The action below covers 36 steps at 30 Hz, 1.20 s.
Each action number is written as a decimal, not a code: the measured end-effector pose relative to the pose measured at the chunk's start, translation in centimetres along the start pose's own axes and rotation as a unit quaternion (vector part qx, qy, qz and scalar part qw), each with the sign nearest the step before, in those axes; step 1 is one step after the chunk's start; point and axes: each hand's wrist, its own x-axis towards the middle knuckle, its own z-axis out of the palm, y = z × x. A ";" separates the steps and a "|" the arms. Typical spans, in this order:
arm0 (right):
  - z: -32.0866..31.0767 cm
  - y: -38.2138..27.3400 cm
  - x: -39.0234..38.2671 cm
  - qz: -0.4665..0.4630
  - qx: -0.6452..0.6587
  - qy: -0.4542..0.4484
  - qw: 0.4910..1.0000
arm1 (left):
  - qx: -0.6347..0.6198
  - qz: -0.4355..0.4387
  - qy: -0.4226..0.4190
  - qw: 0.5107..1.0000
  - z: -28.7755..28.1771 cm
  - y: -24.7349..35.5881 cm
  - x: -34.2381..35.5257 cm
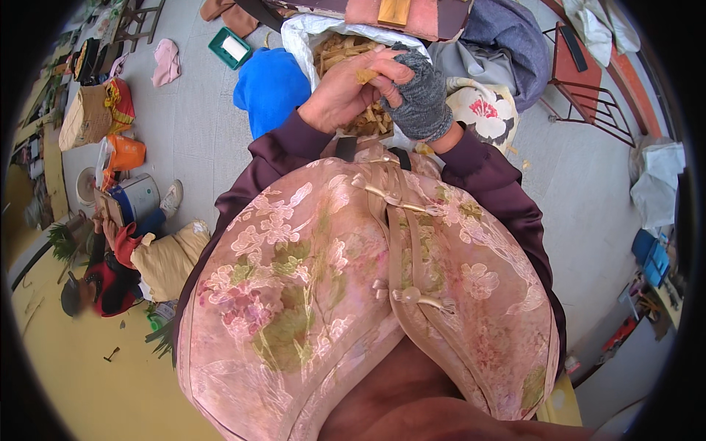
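Note:
My bare left hand [340, 94] and my right hand [421, 95], which wears a dark grey knitted glove, meet in front of my chest. Their fingers are bent and pressed against each other. A small yellow-brown piece [365, 76] shows among the fingertips; what else is between them is hidden. Just beneath the hands a white woven sack [298, 33] gapes, filled with yellow-brown strips and scraps [342, 50].
A blue cloth bundle [272, 90] is left of the sack; a flower-patterned cloth [485, 110] lies right. Beyond is a bench [445, 16] with a wooden block [395, 12]. A green tray [229, 48] and folding chair [577, 84] stand farther off. Another person [110, 283] sits at left.

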 end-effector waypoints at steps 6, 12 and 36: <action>-0.8 -1.7 0.5 0.185 0.176 -0.023 0.966 | -0.022 0.009 0.002 1.000 -1.8 -1.3 1.7; -0.8 -0.2 1.8 0.215 0.160 0.007 0.964 | 0.058 -0.033 0.039 0.997 -0.5 -0.6 0.8; -3.2 0.0 2.9 0.157 -0.088 -0.067 0.981 | 0.225 0.349 0.063 0.907 0.3 2.0 0.2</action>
